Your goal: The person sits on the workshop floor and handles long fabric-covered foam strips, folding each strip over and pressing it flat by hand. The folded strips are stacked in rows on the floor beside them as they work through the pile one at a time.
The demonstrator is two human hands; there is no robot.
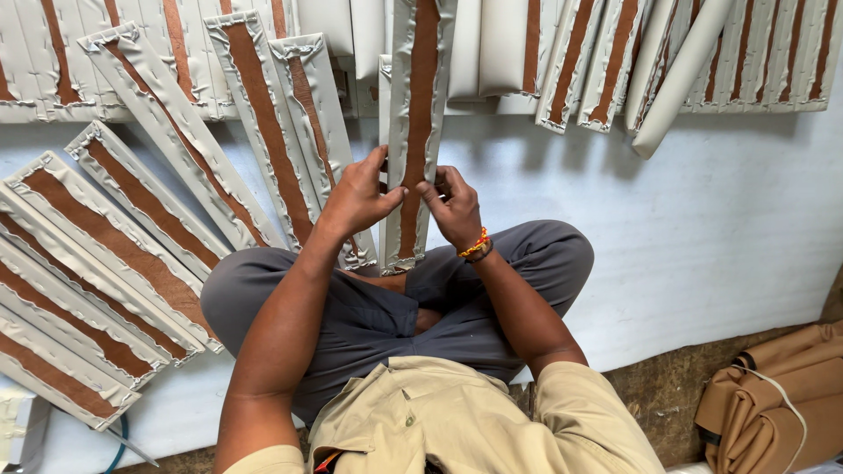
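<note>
Both the left hand (358,195) and right hand (454,206) pinch the upholstered panel strip (414,132) by its edges, steadying it upright against the knees.

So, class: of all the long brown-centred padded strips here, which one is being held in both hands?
The upright strip straight ahead of the person, pinched by the left hand and right hand. The other strips lie untouched alongside.
</note>
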